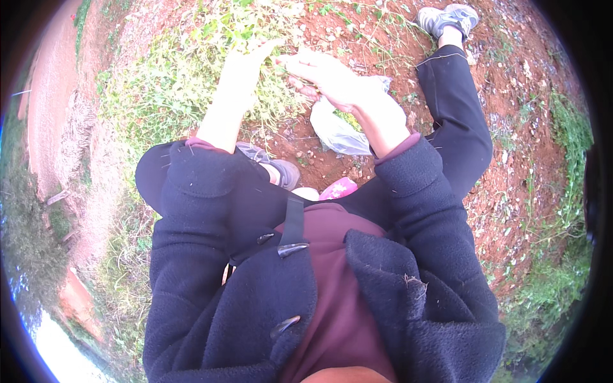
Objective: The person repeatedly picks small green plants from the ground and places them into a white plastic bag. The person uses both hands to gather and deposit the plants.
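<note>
Over a patch of leafy green plants (211, 83), my left hand (246, 64) reaches forward, washed out by glare. A finger or two points to the right, but the rest of its grip cannot be made out. My right hand (325, 76) is close beside it on the right, fingers apart and pointing left toward the plants; I see nothing clearly held in it. Below the right hand and wrist, a whitish translucent plastic bag (341, 134) rests on the soil, with something green showing inside. The right forearm hides part of the bag.
Reddish, stony soil (408, 70) lies around me with scattered weeds. My right leg (453, 96) stretches forward, ending in a grey shoe (447, 19). My other shoe (281, 171) is beneath me, near a pink patterned thing (338, 188). Taller grass (568, 147) grows at the right.
</note>
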A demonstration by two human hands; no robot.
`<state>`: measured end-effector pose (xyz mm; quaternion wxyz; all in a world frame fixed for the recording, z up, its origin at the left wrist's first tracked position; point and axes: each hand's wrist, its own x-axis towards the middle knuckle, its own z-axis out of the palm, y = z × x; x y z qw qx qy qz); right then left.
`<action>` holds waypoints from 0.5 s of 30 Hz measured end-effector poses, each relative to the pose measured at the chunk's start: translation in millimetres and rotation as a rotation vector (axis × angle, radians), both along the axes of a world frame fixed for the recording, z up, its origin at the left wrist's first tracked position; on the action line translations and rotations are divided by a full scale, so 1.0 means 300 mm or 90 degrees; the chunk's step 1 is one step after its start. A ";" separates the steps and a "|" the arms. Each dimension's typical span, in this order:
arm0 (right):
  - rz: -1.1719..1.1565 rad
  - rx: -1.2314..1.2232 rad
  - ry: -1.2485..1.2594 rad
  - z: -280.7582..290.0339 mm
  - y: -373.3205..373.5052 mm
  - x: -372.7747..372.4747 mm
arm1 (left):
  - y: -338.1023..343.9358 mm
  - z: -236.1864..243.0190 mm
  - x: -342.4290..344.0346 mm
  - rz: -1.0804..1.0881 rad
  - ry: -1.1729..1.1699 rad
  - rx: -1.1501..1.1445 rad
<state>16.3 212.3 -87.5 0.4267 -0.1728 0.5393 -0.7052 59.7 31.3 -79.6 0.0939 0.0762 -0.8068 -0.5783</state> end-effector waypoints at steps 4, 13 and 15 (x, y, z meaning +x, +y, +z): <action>0.055 -0.029 -0.062 0.002 0.105 0.033 | 0.018 0.010 0.005 -0.007 -0.099 0.252; 0.013 0.058 0.063 0.032 0.183 0.089 | 0.022 -0.017 -0.028 -0.059 -0.117 0.237; -0.024 0.060 -0.061 0.016 0.166 0.091 | 0.033 -0.014 -0.025 -0.073 -0.096 0.222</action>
